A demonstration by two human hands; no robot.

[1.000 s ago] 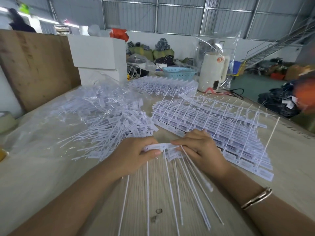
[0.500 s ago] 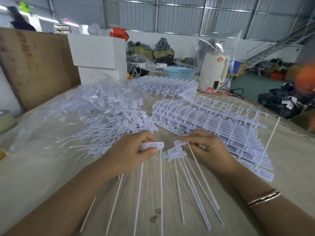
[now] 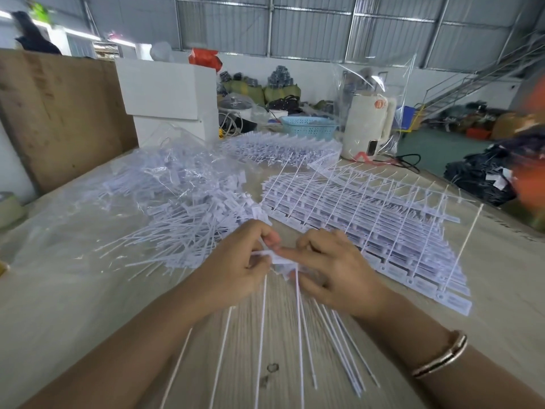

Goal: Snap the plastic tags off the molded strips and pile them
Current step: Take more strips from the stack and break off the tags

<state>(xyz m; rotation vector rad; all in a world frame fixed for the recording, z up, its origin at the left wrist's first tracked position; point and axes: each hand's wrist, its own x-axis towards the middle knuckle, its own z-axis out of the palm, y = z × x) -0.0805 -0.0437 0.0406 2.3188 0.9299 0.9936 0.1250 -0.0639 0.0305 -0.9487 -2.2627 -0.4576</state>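
white tag strip (image 3: pixel 280 258) pinched between left hand (image 3: pixel 236 270) and right hand (image 3: pixel 336 273), fingers curled on it; loose tag pile (image 3: pixel 188 219) seen left, molded strips (image 3: pixel 368 228) stacked right.

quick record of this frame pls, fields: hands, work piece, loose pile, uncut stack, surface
hands: left hand and right hand both pinch one strip
work piece: strip held between the hands, tails pointing toward the person
loose pile: tags heaped left, on a plastic sheet
uncut stack: strips stacked right
surface: table
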